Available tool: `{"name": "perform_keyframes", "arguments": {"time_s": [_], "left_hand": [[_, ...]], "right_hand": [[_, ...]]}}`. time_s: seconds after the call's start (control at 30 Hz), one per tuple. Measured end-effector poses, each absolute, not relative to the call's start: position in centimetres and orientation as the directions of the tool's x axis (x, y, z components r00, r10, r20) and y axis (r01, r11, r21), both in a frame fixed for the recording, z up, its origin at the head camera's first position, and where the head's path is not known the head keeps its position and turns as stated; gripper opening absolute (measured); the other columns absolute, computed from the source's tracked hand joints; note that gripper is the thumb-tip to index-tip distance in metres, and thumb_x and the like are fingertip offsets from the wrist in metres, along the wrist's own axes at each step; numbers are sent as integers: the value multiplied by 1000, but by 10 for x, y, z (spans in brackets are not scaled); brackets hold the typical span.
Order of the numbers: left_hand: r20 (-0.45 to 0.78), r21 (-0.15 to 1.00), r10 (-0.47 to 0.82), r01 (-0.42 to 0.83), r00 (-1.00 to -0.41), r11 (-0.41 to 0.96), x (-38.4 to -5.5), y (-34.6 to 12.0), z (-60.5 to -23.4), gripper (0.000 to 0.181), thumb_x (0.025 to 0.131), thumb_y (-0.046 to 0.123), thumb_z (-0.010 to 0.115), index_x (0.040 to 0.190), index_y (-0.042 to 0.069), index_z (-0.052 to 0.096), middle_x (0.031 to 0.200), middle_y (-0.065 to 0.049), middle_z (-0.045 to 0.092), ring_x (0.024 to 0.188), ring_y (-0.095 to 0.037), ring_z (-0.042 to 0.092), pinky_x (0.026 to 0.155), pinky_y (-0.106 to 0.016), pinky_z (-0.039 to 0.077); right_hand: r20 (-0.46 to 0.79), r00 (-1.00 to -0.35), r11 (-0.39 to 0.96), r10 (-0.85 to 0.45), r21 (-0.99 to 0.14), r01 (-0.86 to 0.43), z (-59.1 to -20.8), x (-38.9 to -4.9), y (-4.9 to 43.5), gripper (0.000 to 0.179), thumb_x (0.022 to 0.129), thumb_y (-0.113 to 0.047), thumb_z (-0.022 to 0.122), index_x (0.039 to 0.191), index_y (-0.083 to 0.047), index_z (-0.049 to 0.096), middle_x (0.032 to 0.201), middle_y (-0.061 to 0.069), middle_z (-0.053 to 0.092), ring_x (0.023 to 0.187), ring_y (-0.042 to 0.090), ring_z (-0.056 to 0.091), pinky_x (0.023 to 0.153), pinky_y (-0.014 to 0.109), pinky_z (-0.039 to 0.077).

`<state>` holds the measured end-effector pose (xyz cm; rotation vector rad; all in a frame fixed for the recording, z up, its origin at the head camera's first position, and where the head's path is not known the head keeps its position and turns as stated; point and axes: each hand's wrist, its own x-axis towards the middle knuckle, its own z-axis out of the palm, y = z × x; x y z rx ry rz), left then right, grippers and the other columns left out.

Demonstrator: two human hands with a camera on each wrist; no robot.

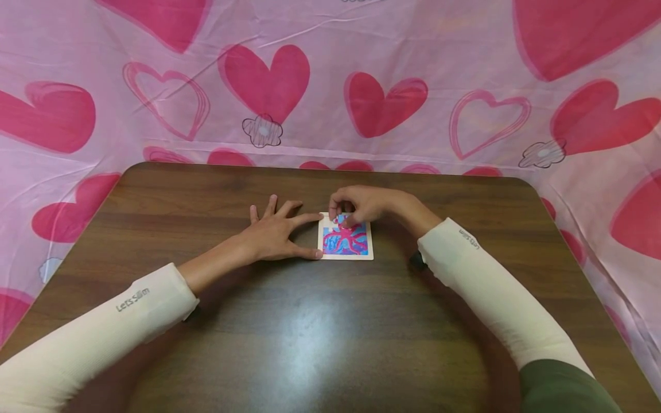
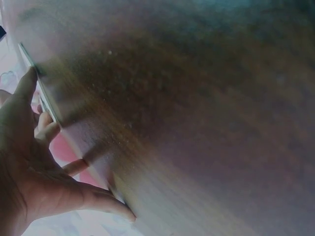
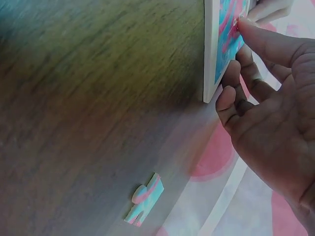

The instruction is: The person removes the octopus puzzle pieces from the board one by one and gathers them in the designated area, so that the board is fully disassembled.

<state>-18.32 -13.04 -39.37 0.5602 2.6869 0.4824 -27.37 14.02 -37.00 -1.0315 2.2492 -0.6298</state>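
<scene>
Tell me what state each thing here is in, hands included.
Octopus puzzle: flat on the table, unfinished, bare patch at upper left.
Loose piece: lying on the table, apart from the puzzle.
Left hand: spread, touching the puzzle's left edge.
Right hand: fingers curled, thumb at the puzzle; any grip unclear.

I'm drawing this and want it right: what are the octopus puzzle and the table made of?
The octopus puzzle looks like thin wood or stiff board: pale, plain edges, bright printed-looking picture. The table seems wood or wood-look laminate, with brown grain and a smooth top showing soft glare.
</scene>
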Motion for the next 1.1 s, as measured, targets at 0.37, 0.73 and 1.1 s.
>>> {"name": "perform_keyframes", "arguments": {"time_s": [0.37, 0.73, 1.1], "left_hand": [[-275, 399, 436, 311, -857, 863, -184, -129, -391, 96, 88, 87, 75, 172, 56, 39, 189, -5, 18, 171, -64, -11, 123, -95, -9], [-274, 407, 438, 309, -856, 860, -183, -130, -390, 95, 89, 86, 75, 172, 55, 40, 189, -6, 19, 171, -65, -10, 123, -95, -9], [-276, 399, 438, 312, -856, 862, -183, -131, -390, 96, 89, 86, 75, 172, 54, 39, 190, -7, 18, 171, -65, -11, 123, -96, -8]], "right_hand": [[-271, -502, 525, -822, -703, -480, -365, -277, 146, 18, 99, -1, 79, 115, -8, 76, 108, 9, 69, 101, 24, 61, 95, 36, 52], [-232, -554, 514, -800, -742, -431, -362, -273, 154, 19, 100, 3, 78, 118, -4, 80, 114, 12, 80, 103, 23, 70, 96, 31, 59], [-184, -674, 541, -715, -757, -367, -367, -269, 162, 18, 98, -8, 88, 115, -4, 85, 109, 12, 84, 98, 19, 74, 89, 26, 60]]}}
